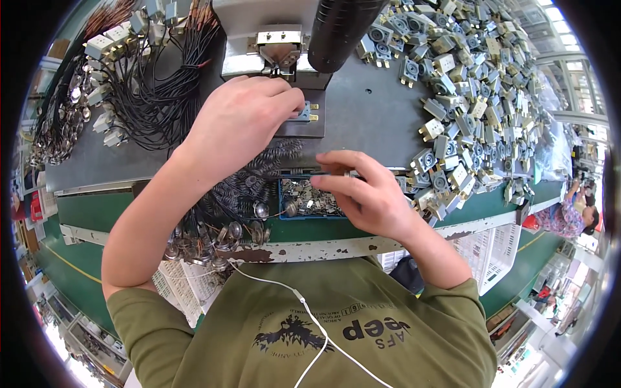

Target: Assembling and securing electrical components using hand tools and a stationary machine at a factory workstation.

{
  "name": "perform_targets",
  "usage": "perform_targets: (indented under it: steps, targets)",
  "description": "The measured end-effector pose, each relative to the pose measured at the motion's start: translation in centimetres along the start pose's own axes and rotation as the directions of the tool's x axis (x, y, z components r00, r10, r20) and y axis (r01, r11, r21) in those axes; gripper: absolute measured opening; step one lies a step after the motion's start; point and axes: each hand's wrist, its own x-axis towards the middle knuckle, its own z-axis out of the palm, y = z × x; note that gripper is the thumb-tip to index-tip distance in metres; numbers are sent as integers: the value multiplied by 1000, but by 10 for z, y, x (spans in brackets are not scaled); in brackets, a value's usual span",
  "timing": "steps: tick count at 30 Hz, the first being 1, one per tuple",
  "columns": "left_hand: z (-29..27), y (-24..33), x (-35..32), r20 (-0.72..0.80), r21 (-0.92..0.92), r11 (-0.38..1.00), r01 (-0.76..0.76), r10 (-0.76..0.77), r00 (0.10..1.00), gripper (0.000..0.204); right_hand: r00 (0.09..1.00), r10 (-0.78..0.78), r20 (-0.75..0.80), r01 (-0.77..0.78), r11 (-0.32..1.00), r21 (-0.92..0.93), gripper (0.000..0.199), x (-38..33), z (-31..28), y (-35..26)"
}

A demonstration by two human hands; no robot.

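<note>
My left hand (251,115) reaches up to the base of the press, its fingers curled down over a grey plastic block (304,114) with brass prongs. That block lies on a dark metal plate (310,130), and my fingertips are partly hidden behind the hand. In front of the plate, my right hand (374,197) hovers with thumb and fingers apart, holding nothing that I can see. Beneath its fingertips is a blue tray (281,205) of small metal clips (307,197). Dark coil springs (236,194) are heaped to the left of the tray.
A press head (279,48) and a thick black cylinder (343,32) stand at the back. Many grey blocks (456,123) pile up at right. Black wire bundles (152,97) lie at left. Round metal caps (223,238) hang by the bench edge (323,250). White baskets (485,255) sit below.
</note>
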Motion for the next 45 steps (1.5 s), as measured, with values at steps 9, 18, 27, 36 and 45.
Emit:
perform_targets:
  steps: [9, 18, 27, 36, 45]
  targets:
    - [-34, 32, -10, -30, -131, 987, 95, -99, 995, 17, 997, -7, -79, 3, 998, -55, 44, 2, -16, -2]
    - [-49, 34, -22, 182, -190, 979, 67, -32, 983, 13, 852, 433, 296, -511, 810, 286, 32, 21, -34, -1]
    - [-65, 27, -25, 213, -227, 965, 135, -86, 973, 16, 811, 511, 286, -512, 383, 769, 44, 25, -1, -1]
    - [-7, 25, -33, -64, -462, 883, 75, -117, 991, 17, 796, 561, -230, -37, 423, 905, 29, 35, 26, -32]
    - [-32, 28, -41, 20, 82, 995, -61, 59, 998, 11, 760, 483, 436, -628, 720, 297, 24, 60, -21, -19]
